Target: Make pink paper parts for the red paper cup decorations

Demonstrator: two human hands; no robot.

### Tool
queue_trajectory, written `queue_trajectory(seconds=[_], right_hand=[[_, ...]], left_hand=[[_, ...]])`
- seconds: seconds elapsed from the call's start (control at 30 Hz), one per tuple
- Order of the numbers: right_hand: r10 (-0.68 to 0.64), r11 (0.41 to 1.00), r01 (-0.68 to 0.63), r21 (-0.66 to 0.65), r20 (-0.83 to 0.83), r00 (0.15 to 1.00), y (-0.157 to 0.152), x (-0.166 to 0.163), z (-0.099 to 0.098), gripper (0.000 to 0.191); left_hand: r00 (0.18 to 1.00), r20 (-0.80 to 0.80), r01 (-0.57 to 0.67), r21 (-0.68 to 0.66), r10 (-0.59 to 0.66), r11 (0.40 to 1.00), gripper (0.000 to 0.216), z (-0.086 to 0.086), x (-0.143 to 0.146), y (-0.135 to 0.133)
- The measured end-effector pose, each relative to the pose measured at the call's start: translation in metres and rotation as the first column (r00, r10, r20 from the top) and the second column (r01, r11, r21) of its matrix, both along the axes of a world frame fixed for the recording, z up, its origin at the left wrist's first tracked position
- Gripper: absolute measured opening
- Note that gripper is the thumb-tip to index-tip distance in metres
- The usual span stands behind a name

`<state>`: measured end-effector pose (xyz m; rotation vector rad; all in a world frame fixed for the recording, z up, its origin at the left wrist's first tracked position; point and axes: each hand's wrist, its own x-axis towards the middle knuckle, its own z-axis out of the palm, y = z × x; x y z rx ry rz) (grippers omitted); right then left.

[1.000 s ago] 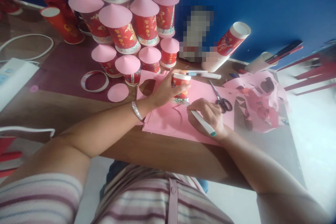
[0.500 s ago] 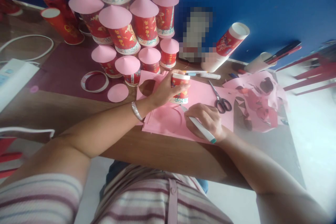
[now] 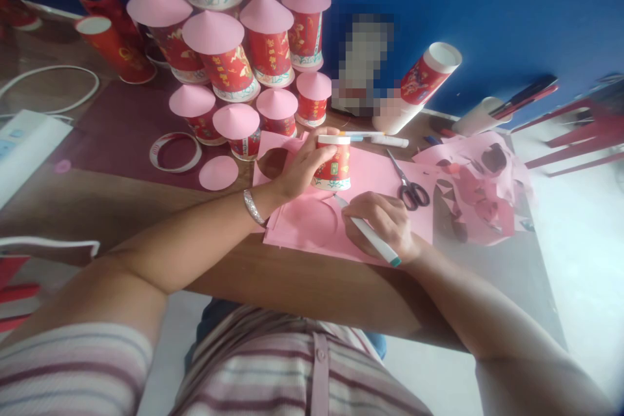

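Observation:
My left hand [image 3: 305,169] grips a small red paper cup [image 3: 335,166] that stands upside down on a sheet of pink paper [image 3: 375,172]. My right hand [image 3: 385,224] is closed round a white pen with a green end [image 3: 373,237], its tip touching the paper at the cup's rim. A traced circle [image 3: 307,221] shows on the sheet just in front of the cup.
Several red cups with pink cone lids [image 3: 244,78] stand stacked at the back. Scissors [image 3: 409,185] lie right of the cup, pink paper scraps [image 3: 480,185] further right. A loose pink disc [image 3: 218,172] and a cut cup ring [image 3: 174,151] lie to the left.
My right hand with the pen has moved left and toward me along the cup's rim. The cup has shifted slightly under my left hand.

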<state>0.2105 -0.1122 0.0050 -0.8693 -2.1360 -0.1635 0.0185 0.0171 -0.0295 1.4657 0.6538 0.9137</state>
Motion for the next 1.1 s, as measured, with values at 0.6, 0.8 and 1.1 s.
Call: queue_trajectory(seconds=[0.6, 0.8, 1.1], right_hand=[[-0.014, 1.0, 0.014, -0.018, 0.006, 1.0, 0.001, 0.002, -0.002, 0.024], [-0.011, 1.0, 0.011, -0.029, 0.016, 1.0, 0.001, 0.002, -0.002, 0.021], [0.002, 0.999, -0.001, -0.049, 0.011, 1.0, 0.001, 0.002, -0.001, 0.024]], left_hand=[[0.999, 0.039, 0.032, -0.059, -0.029, 0.998, 0.054, -0.005, 0.01, 0.002], [0.999, 0.047, 0.009, -0.079, -0.005, 0.997, 0.056, -0.005, 0.011, 0.001], [0.997, 0.069, 0.035, -0.102, -0.028, 0.994, 0.055, -0.003, 0.012, 0.0]])
